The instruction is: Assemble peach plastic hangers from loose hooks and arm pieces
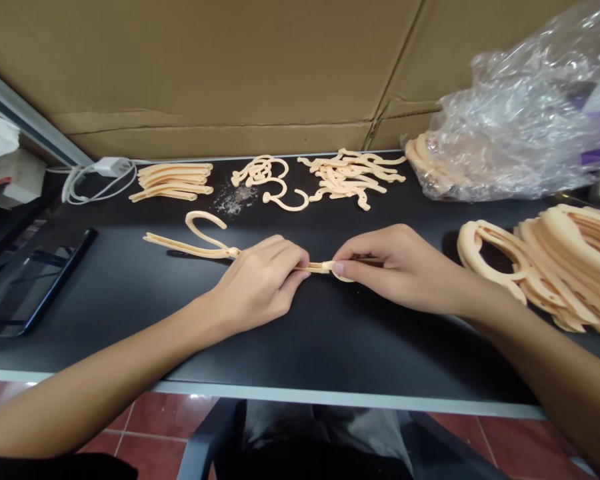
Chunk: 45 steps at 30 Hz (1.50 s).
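While two hands [260, 283] hold, one plastic hook [190, 247]

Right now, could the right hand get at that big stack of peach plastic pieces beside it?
Probably yes. The stack of peach plastic pieces lies just beside the right hand, with nothing showing between. It would first need to let go of the peach plastic piece it pinches.

Bright, even light; soft shadows under the left hand [257, 287] and right hand [405, 270], glare on the plastic bag [520, 127], edges bowed.
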Tool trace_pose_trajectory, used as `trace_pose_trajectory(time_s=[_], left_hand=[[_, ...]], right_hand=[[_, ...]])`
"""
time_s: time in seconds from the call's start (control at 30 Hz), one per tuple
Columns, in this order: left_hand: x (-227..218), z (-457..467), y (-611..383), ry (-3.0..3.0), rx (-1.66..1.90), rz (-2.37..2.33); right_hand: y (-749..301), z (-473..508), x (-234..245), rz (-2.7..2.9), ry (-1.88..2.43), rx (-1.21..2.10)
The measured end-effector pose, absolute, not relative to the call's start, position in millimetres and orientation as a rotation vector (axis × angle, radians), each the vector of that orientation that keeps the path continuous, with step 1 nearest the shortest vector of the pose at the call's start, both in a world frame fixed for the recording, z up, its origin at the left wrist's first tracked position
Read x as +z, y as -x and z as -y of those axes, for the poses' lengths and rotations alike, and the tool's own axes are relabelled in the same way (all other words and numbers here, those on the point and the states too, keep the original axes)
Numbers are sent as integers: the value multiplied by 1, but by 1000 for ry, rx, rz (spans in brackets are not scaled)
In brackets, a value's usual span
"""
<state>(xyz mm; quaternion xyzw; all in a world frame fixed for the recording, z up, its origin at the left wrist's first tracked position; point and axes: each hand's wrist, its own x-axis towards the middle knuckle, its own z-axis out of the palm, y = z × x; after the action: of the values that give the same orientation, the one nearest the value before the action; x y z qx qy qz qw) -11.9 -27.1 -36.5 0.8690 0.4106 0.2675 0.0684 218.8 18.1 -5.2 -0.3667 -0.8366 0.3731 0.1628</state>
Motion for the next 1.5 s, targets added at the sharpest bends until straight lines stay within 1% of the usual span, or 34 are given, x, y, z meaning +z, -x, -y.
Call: trace_pose_trajectory(time_s=[0.2, 0.57, 0.77, 0.87, 1.07, 1.2, 1.5], left_hand=[[-38, 26, 12, -2614, 804, -1181], [-37, 27, 10, -2586, 838, -1148], [-36, 27, 9, -2602, 810, -1112], [-37, 26, 9, -2660, 807, -1073], [-39, 24, 10, -2709, 822, -1009], [-39, 23, 11, -2706, 848, -958], [-36, 20, 12, -2637, 864, -930]], right_hand=[[-222, -20, -4, 2375, 1082, 1182], [-223, -23, -5, 2386, 1130, 1199], [-224, -22, -5, 2441, 1081, 1230], [-224, -22, -7, 2491, 1074, 1152], [-223, -19, -8, 2597, 930, 835], [-222, -16, -6, 2674, 931, 697], [-218, -9, -8, 2654, 1106, 728]])
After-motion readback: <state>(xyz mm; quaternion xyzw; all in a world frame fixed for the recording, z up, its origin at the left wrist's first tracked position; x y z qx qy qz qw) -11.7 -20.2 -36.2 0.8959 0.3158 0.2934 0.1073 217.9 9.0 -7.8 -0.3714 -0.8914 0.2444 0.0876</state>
